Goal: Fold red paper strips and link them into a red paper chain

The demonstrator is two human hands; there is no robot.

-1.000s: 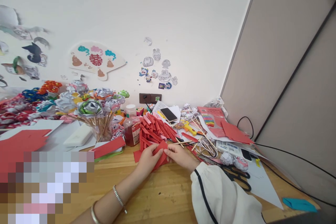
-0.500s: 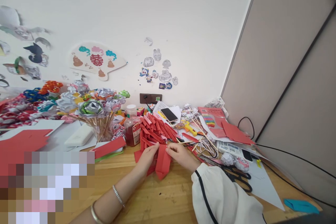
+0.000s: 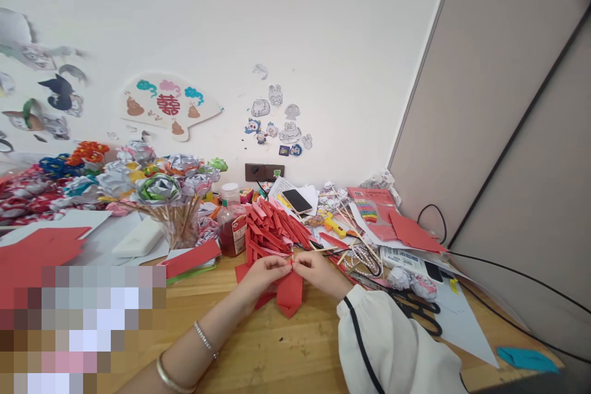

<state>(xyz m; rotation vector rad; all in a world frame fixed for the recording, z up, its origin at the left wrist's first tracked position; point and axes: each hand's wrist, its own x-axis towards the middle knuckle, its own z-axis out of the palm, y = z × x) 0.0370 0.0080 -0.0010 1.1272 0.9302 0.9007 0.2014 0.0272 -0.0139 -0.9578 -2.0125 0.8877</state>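
Head view: the left hand (image 3: 265, 272) and the right hand (image 3: 318, 271) meet over the near part of the surface (image 3: 249, 345), both sets of fingers closed in a pinch on the upper end of a red paper (image 3: 290, 295). The fingertips nearly touch; how much of the sheet is tucked between them cannot be told. Its lower end hangs toward the person, narrowing to a folded point.

The paper looks very light and thin, soft across its flat but a little stiffer along its creases. It should take a fold readily and keep it, so a stray pinch would likely leave a mark, and a hard pull could tear it. Dry paper ought not to slip much. The best hold seems to be a light one at the edges or on the folded upper end, with the flat part left unsqueezed.

Just beyond the hands lies a pile of red strips (image 3: 272, 228), with a jar (image 3: 232, 231) beside it. Scissors (image 3: 418, 311) lie past the right wrist, near crumpled paper (image 3: 399, 279).
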